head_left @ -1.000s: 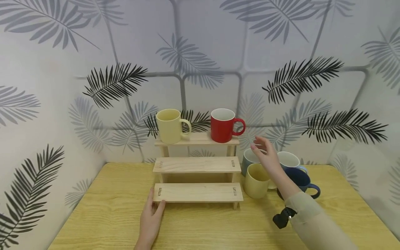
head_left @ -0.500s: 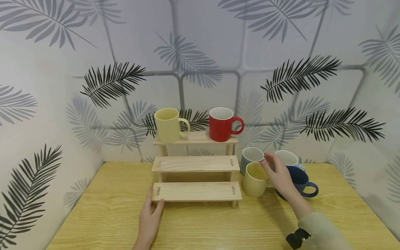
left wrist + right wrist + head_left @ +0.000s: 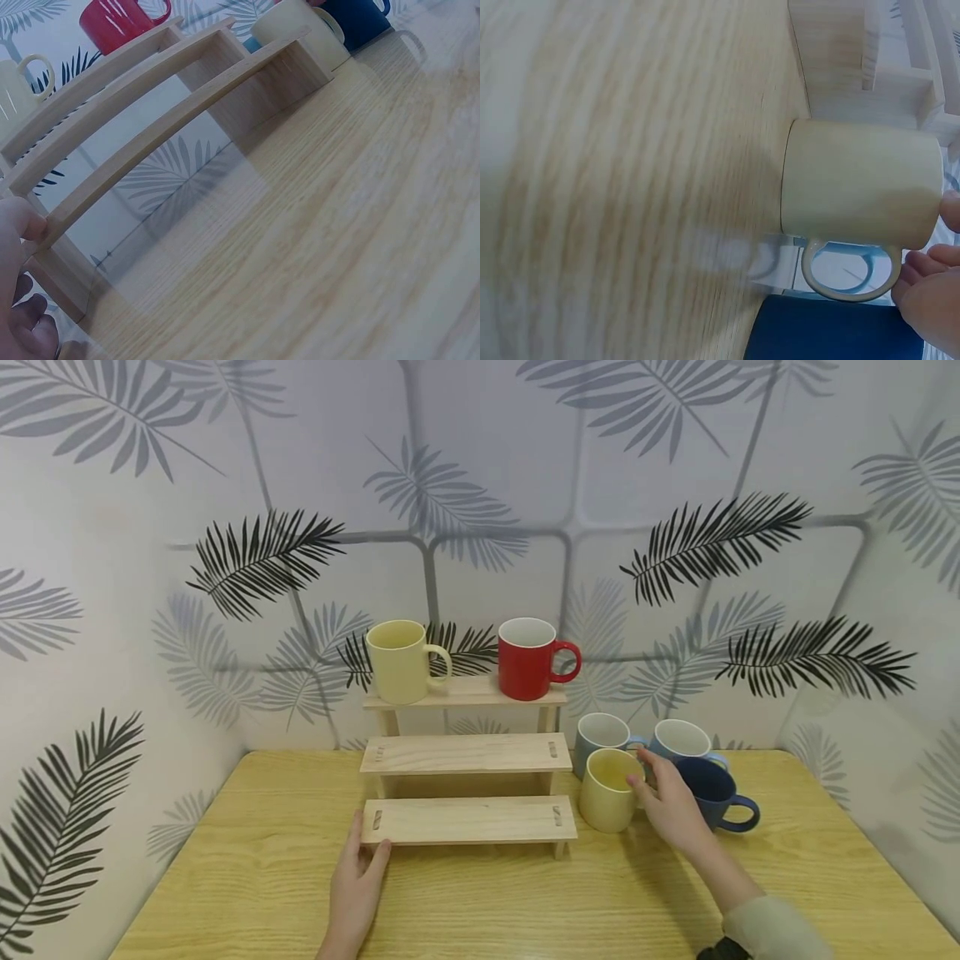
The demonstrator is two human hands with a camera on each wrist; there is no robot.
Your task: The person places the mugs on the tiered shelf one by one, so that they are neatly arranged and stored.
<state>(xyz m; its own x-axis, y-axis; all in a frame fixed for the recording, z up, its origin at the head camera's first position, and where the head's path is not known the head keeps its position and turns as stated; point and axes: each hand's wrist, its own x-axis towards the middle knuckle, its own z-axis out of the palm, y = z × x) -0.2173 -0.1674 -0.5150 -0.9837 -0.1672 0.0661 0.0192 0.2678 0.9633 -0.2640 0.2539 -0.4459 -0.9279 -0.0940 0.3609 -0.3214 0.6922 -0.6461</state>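
A pale wooden three-step rack (image 3: 468, 821) stands on the table. My left hand (image 3: 356, 885) holds the left end of its lowest step, thumb at the front edge; the left wrist view shows the fingers (image 3: 34, 319) curled below the board. On the top step sit a pale yellow mug (image 3: 397, 664) and a red mug (image 3: 525, 664). Right of the rack, my right hand (image 3: 671, 806) is at the rim and handle side of a second yellow mug (image 3: 606, 802), which stands upright on the table. The right wrist view shows thumb and fingers by its rim, not closed round it.
Behind the second yellow mug stands a grey-blue mug (image 3: 596, 731). A light blue mug (image 3: 681, 739) and a dark blue mug (image 3: 708, 789) are close by on the right, partly behind my right hand. A leaf-patterned wall (image 3: 495, 485) rises behind the table (image 3: 480, 910).
My right hand has come down from beside the red mug to the second yellow mug's rim. My left hand stays at the rack, and the mugs have not moved. The head view shifts slightly.
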